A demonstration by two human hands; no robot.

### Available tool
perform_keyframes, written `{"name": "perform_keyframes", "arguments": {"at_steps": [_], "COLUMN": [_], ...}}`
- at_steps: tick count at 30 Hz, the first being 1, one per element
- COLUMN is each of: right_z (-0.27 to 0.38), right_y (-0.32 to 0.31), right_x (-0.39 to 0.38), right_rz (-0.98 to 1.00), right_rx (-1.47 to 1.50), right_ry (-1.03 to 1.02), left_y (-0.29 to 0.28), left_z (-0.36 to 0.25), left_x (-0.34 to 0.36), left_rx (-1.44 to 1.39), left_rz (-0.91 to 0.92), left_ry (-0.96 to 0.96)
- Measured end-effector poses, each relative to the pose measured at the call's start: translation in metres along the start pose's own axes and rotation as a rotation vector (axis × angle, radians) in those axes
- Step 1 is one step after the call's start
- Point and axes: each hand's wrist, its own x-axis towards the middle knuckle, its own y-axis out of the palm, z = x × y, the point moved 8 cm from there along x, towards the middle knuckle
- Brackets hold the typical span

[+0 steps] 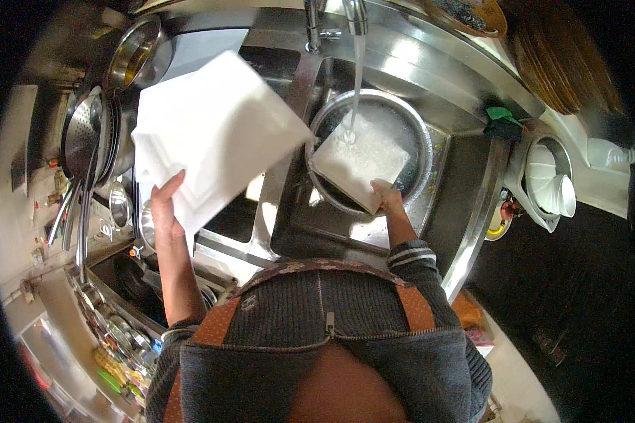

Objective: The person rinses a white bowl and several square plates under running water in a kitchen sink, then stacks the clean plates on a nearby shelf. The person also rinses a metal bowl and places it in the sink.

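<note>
My left hand (166,203) is closed on the edge of some white square plates (215,120), which overlap one another, so I cannot tell how many it grips. They are over the left side of the sink. My right hand (386,197) holds a smaller white square plate (360,158) by its near corner, the thumb on top. This plate is tilted in a round metal basin (422,127) that holds water. A stream from the faucet (356,17) falls onto the plate and splashes across it. The right fingers under the plate are hidden.
The basin stands in the right bowl of a steel double sink (458,176). Metal bowls (135,53) and a perforated strainer (83,130) are at the left. Stacked white cups (547,180) stand at the right, near a green cloth (502,116) and stacked brown plates (554,63).
</note>
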Motion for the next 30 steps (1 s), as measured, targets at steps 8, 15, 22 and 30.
{"name": "perform_keyframes", "arguments": {"at_steps": [8, 15, 22, 30], "right_z": [0.086, 0.153, 0.188, 0.218], "right_y": [-0.014, -0.085, -0.09, -0.046], "right_x": [-0.093, -0.163, -0.185, -0.186], "right_rz": [0.036, -0.021, 0.075, 0.347], "right_rx": [0.711, 0.364, 0.567, 0.686], "right_ry": [-0.22, -0.386, -0.542, -0.579], "left_y": [-0.072, -0.115, -0.056, 0.156], "left_z": [0.022, 0.044, 0.061, 0.101], "left_x": [0.046, 0.074, 0.042, -0.035], "left_rx": [-0.18, 0.445, 0.557, -0.051], "left_rz": [-0.151, -0.449, -0.029, 0.884], "left_ry": [0.057, -0.038, -0.364, -0.344]}}
